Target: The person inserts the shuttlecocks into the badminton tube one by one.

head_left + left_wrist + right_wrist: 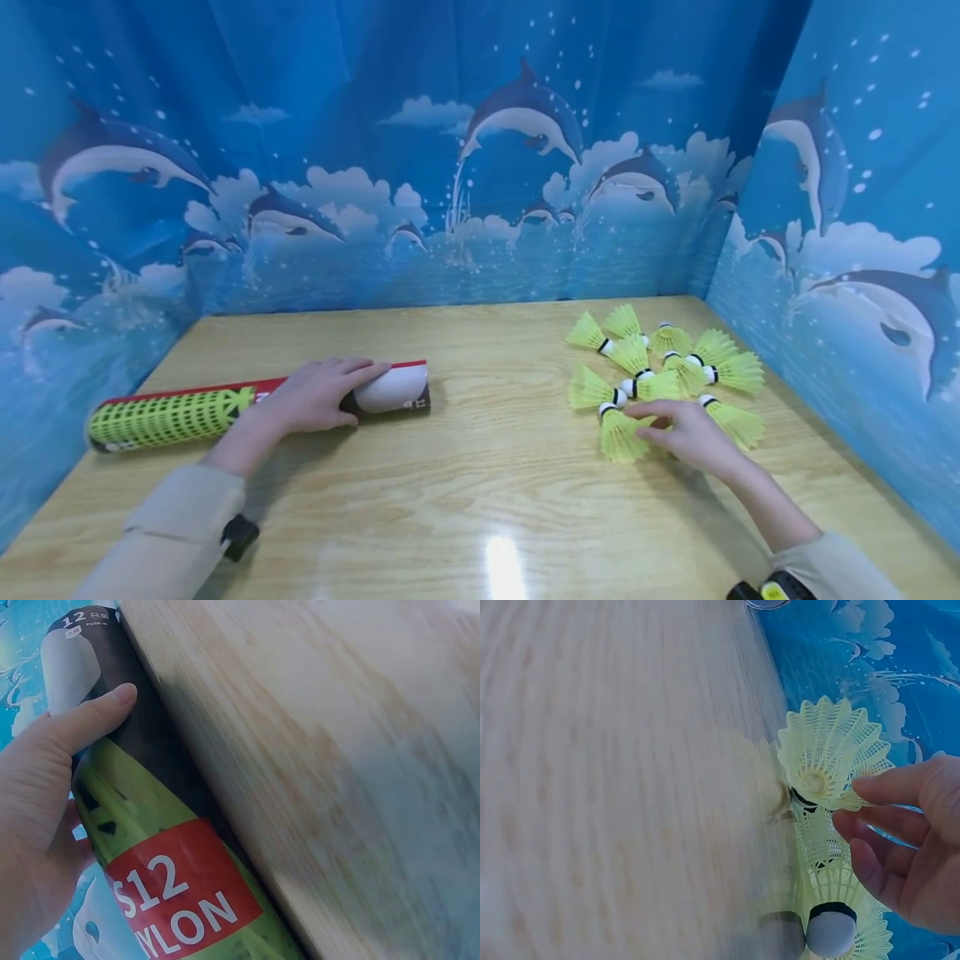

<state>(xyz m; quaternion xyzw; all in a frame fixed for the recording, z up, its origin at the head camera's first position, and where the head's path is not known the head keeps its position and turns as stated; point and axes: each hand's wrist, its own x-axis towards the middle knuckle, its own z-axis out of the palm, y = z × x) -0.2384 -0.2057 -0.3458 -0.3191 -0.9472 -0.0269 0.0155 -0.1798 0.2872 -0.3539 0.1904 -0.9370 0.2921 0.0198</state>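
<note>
On the left of the table lies a shuttlecock tube (172,417) with a green, red and black printed wrapper. My left hand (311,395) grips it near its grey-and-black end, the thumb (105,716) lying across the wrapper in the left wrist view. Over on the right, my right hand (693,439) is at the nearest yellow shuttlecock (621,435), which lies cork end away from me. In the right wrist view, thumb and forefinger pinch the rim of this shuttlecock's netted skirt (832,746). The other fingers curl loosely below it.
Several more yellow shuttlecocks (656,386) with white corks lie in a loose cluster behind and beside my right hand. The wooden table (480,467) meets a blue dolphin-print curtain (360,242) at the back and sides.
</note>
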